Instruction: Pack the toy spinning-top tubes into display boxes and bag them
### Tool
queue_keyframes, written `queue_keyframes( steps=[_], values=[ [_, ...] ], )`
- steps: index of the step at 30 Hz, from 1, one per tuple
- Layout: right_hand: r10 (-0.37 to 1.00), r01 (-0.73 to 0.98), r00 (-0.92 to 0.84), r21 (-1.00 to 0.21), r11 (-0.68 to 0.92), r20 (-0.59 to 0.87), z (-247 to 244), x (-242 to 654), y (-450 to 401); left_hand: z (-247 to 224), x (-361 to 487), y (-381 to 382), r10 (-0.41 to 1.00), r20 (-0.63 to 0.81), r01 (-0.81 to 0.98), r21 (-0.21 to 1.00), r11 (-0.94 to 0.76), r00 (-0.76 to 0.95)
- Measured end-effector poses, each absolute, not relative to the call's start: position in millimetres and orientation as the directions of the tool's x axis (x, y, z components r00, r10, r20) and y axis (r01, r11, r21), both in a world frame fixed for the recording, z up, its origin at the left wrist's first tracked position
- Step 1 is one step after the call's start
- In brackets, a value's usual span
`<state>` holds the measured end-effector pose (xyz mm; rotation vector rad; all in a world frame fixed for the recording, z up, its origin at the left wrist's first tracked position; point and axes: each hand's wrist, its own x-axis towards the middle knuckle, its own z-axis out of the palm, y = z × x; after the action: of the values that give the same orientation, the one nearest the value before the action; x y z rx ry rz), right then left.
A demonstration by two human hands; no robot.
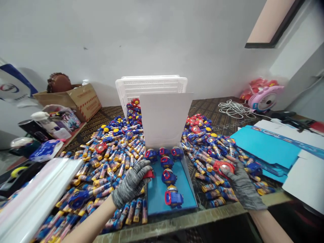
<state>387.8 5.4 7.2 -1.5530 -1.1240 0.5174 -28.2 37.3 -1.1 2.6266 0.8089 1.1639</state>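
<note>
My left hand [133, 184], in a grey knit glove, is closed around a red toy watch [149, 174] at the left side of an open blue-lined box [158, 202]. Fingers partly cover that piece. Inside the box, blue toy watches [169, 176] form a middle column, with a row of them along the far end. The box's white lid [165, 118] stands upright behind. My right hand [240, 182], gloved alike, grips another red toy watch [224, 168] above the pile to the right of the box.
Yellow-capped candy tubes [103, 172] lie heaped on both sides of the box. Behind the lid stands a white plastic basket [152, 79] with more toys. Flat blue boxes [265, 148] are stacked at right, near a pink fan [265, 99]. White plastic sheets [43, 192] lie at left.
</note>
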Motion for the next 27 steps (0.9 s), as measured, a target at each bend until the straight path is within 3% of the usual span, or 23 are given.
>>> queue_keyframes(
  steps=[4,10,15,20,24,27],
  values=[
    [0.849,0.436,0.454,-0.899,0.051,0.269,24.7,378.3,11.2,-15.6,-26.3,38.8,0.474,0.664,0.430,0.246,-0.869,0.578],
    [0.874,0.557,0.141,-0.767,0.318,0.465,26.7,337.8,15.8,-12.0,-18.9,36.9,0.430,0.676,0.470,0.138,-0.872,0.599],
    [0.729,0.632,-0.023,-0.555,0.541,0.685,27.7,310.0,20.8,-9.6,-16.2,46.9,0.465,0.609,0.498,0.129,-0.857,0.642],
    [0.615,0.585,-0.161,-0.427,0.689,0.772,4.6,290.1,30.7,-17.2,-2.3,61.0,0.616,0.465,0.659,0.087,-0.747,0.636],
    [0.589,0.541,-0.190,-0.417,0.730,0.785,-28.3,284.3,44.8,-7.6,7.6,62.7,0.766,0.362,0.810,0.046,-0.584,0.532],
    [0.683,0.501,-0.246,-0.513,0.697,0.688,-37.5,289.7,51.5,-5.1,8.1,60.1,0.777,0.352,0.820,0.043,-0.570,0.522]
  ],
)
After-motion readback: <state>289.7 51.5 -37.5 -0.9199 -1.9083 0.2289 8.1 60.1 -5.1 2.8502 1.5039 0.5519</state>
